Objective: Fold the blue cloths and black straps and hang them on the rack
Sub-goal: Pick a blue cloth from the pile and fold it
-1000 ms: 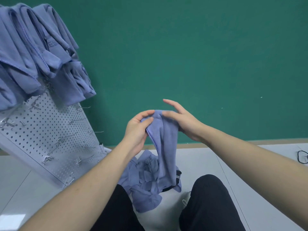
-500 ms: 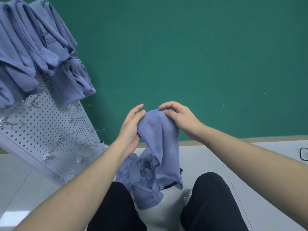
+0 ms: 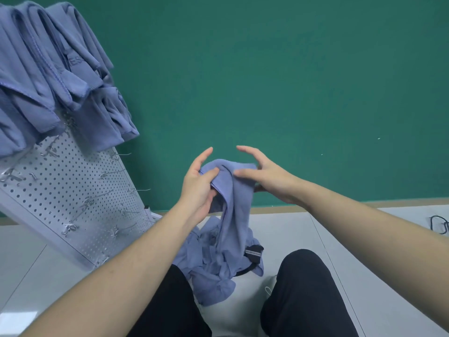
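Head camera view, looking down past a seated person's two bare forearms toward a pale floor [image 3: 364,239] and a green wall [image 3: 267,69]. Both hands hold one blue cloth [image 3: 234,203] up in front of the wall. The left hand [image 3: 198,188] pinches the cloth's upper left edge between thumb and fingers, forefinger pointing up. The right hand [image 3: 264,176] grips the upper right part with its thumb pressed on the front, while its forefinger arches above the fabric. The cloth hangs down in a long fold toward a crumpled pile of blue cloths [image 3: 211,271] on the floor between the person's knees. A black strap [image 3: 252,252] with a pale stripe shows at the pile's right edge. At left leans a white perforated rack [image 3: 73,195] with wire hooks; folded blue cloths [image 3: 56,76] already hang over its top. A dark cable [image 3: 439,227] lies at far right.
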